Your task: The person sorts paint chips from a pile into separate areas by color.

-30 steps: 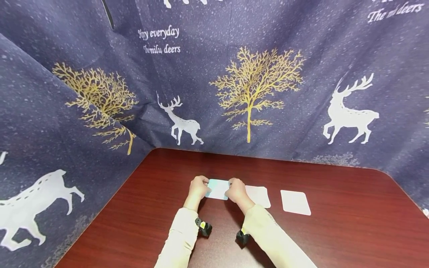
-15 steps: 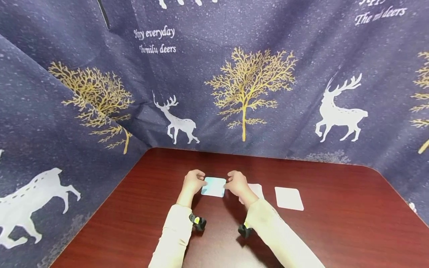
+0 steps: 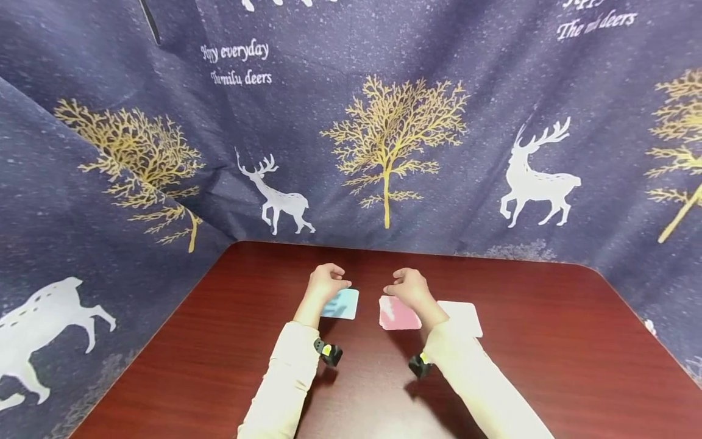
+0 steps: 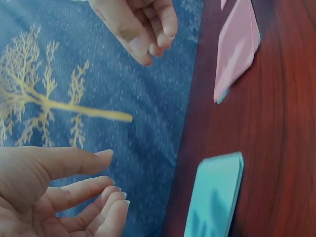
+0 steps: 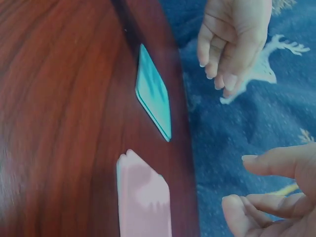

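A stack of light-blue square cards (image 3: 344, 305) lies flat on the table, its layered edge showing in the left wrist view. My left hand (image 3: 325, 283) hovers just above it, fingers loosely bent and holding nothing. To the right lies a pink stack of cards (image 3: 399, 314), slightly uneven at its edges. Over the pink stack hangs my right hand (image 3: 411, 288), thumb and fingers apart with nothing between them. Both hands cast shadows on the cards. A white square card or stack (image 3: 462, 317) lies farther right, partly covered by the right forearm.
The dark red wooden table (image 3: 263, 292) meets a blue cloth (image 3: 351, 201) at its back and left. The cloth bears printed deer and yellow trees. Each wrist wears a black camera, such as the left one (image 3: 331, 353).
Both hands have let go of the light-blue stack and lifted off it. The right hand has moved right, over the pink stack. The view has turned slightly right.
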### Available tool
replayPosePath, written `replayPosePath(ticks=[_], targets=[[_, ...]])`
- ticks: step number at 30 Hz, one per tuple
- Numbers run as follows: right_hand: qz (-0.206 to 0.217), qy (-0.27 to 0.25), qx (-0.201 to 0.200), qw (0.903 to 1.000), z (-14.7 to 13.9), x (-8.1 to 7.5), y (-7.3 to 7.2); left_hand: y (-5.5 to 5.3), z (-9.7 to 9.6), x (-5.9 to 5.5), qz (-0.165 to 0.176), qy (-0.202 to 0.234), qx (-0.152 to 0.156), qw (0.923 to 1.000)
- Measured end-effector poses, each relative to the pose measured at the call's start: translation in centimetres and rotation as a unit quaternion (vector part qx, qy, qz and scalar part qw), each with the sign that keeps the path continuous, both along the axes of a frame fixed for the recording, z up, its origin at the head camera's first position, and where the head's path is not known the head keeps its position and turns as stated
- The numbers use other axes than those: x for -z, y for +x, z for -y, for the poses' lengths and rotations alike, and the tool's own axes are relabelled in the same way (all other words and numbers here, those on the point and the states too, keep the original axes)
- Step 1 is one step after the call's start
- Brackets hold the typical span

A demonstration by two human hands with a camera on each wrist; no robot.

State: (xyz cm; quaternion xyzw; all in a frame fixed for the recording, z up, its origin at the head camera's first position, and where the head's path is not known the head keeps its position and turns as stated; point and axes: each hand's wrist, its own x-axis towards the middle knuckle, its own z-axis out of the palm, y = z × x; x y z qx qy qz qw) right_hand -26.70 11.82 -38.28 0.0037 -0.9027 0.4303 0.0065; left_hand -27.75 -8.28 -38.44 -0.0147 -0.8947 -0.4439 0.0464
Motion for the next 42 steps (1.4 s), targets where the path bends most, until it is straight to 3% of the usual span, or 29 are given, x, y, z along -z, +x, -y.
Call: replayPosePath(ticks=[8,15,20,26,33,42], targets=[[0.032,-0.014,0.021,0.9992,-2.6,-0.9,0.4,-0.1,-2.8,-0.2,0.021,0.016,0.023,0.9994],[0.057,-0.038,0.034,0.9971,-4.0,-0.4,0.5,0.0,-4.6,0.3,0.048,0.051,0.047,0.9964],[0.064,-0.05,0.038,0.996,-4.5,0.4,0.4,0.0,-5.4,1.6,0.053,0.063,0.053,0.9952],[0.081,-0.099,0.04,0.991,-5.2,1.8,0.7,0.1,-6.3,2.9,0.07,0.07,0.055,0.9936],[0.094,-0.159,0.05,0.9815,-5.7,3.6,1.3,0.2,-6.9,3.4,0.089,0.085,0.066,0.9902],[0.077,-0.173,0.05,0.9807,-5.4,4.4,1.2,0.1,-6.8,4.0,0.111,0.068,0.061,0.9896]])
